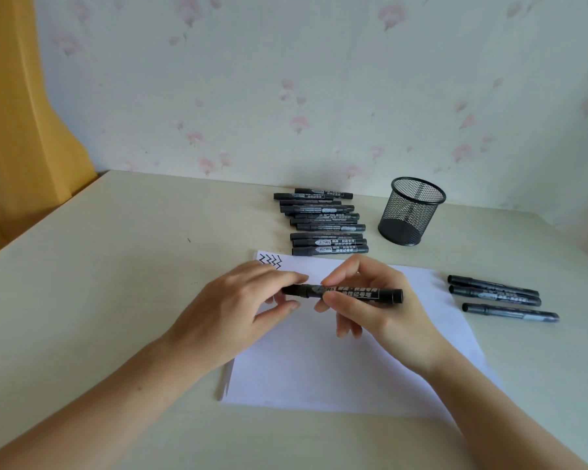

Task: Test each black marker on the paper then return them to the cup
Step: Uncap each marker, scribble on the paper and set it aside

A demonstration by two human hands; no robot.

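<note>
Left hand (pixel 238 300) sits at roughly 9 o'clock of the paper (pixel 336 364), fingers curled and pinching the cap end of the marker in hand (pixel 345 293). The marker is horizontal above the paper's upper half and spans both hands. At 11 o'clock on the paper, zigzag test marks (pixel 270 260) are partly hidden behind the left fingers. Right hand (pixel 381 307) grips the barrel mid-length between thumb and forefinger, butt end sticking out toward 3 o'clock. Judgement: this is the cap step, either pulling off or pushing on; can't tell which. The marker looks light, rigid, smooth plastic. Best hold is as now, one pinch on the cap and one on the labelled barrel, pulling along the axis. A slick barrel could twist if gripped loosely. At 12 o'clock on the counter (pixel 116 266), a row of markers (pixel 323 220) lies flat. The mesh cup (pixel 411 212) stands upright at 1 o'clock and looks empty. Three markers (pixel 499 296) lie at 3 o'clock, just off the paper's edge.
</note>
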